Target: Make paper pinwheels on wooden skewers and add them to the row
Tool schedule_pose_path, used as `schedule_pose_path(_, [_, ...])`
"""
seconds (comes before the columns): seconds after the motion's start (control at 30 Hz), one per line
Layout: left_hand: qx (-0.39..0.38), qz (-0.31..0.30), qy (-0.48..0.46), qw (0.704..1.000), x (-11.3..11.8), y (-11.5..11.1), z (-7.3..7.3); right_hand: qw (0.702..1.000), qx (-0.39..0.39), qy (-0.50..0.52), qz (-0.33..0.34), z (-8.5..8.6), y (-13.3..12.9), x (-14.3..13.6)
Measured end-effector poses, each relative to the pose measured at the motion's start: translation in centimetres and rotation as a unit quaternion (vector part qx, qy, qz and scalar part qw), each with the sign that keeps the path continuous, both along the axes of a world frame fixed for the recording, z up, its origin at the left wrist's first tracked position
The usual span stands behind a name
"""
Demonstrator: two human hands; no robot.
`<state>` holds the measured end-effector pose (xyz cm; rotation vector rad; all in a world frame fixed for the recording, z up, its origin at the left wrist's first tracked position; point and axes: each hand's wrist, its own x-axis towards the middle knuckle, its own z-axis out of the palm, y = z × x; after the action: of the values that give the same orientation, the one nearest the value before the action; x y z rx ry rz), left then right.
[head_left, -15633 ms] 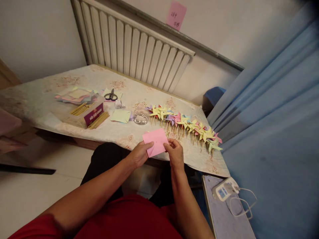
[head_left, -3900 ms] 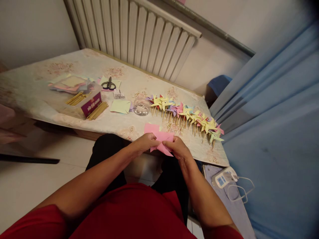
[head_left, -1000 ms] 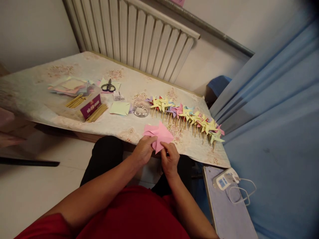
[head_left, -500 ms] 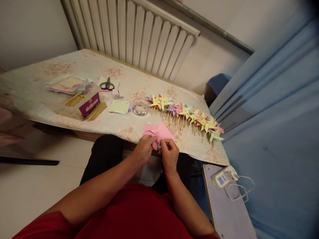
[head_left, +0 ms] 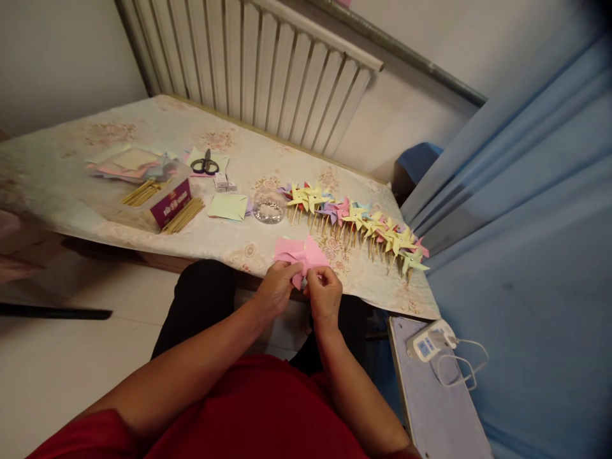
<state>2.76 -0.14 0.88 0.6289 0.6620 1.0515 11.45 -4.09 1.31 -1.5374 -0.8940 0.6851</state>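
Observation:
Above the table's front edge, a pink paper pinwheel (head_left: pixel 313 253) is held between my two hands, its blades partly folded toward the middle. My left hand (head_left: pixel 278 285) grips it from the left, the thumb pressed near its centre. On the right side, my right hand (head_left: pixel 325 290) pinches the lower right part of the paper with thumb and finger. Finished-looking pinwheels (head_left: pixel 354 213) on sticks lie in a row beyond and to the right. A clear round dish (head_left: pixel 268 209) of small shiny pieces stands just past the pink paper.
Left of the dish lie cut paper squares (head_left: pixel 227 206), a pair of scissors (head_left: pixel 205 164), small boxes (head_left: pixel 224 182) and wooden sticks (head_left: pixel 184 215) by a purple-labelled box (head_left: pixel 171 201). More coloured paper (head_left: pixel 127 162) lies farther left. A power strip (head_left: pixel 431 341) rests on a bench at right.
The pink paper's right-hand blade is drawn slightly inward. Both hands keep nearly the same place and grip.

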Motion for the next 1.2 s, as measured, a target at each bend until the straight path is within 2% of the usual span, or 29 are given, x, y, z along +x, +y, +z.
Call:
schedule_pose_path(0.2, [-0.003, 0.018, 0.009, 1.0, 0.1, 0.1, -0.5, 1.0, -0.004, 0.001, 0.008, 0.2, 0.0, 0.1])
schedule_pose_path(0.57, [0.018, -0.007, 0.006, 1.0, -0.2, 0.1, -0.6, 1.0, -0.007, 0.0, 0.009, -0.3, 0.0, 0.4])
schedule_pose_path(1.2, [0.012, 0.002, 0.032, 0.999, -0.3, 0.4, -1.4, 0.999, -0.025, -0.013, 0.033, 0.0, 0.1, 0.5])
